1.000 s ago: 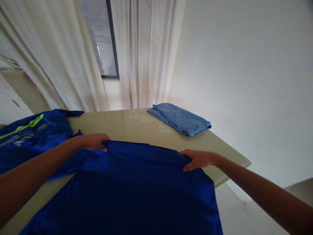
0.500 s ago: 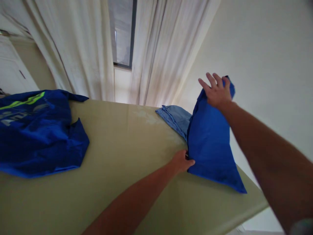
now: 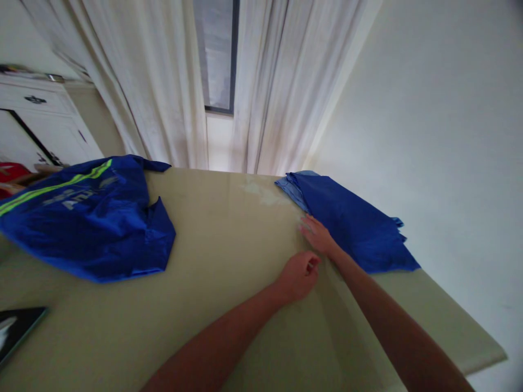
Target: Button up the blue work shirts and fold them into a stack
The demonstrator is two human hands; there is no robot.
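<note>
A folded dark blue garment [image 3: 355,228] lies at the right side of the beige table [image 3: 229,261], on top of a folded light blue cloth [image 3: 289,187] whose edge shows at the back. My right hand [image 3: 316,235] rests flat and open on the table, touching the garment's left edge. Just in front of it my left hand [image 3: 300,275] hovers over the tabletop with its fingers loosely curled and nothing in them. A crumpled blue jersey with a yellow-green stripe [image 3: 81,215] lies at the table's left.
White curtains [image 3: 163,81] and a window hang behind the table. A white cabinet [image 3: 36,125] stands at the far left. A dark flat object [image 3: 16,326] lies at the table's near left edge. The wall at the right is bare.
The dark blue garment was lifted off the table in front of me and laid onto the light blue cloth at the right. Both hands have let go and drawn back.
</note>
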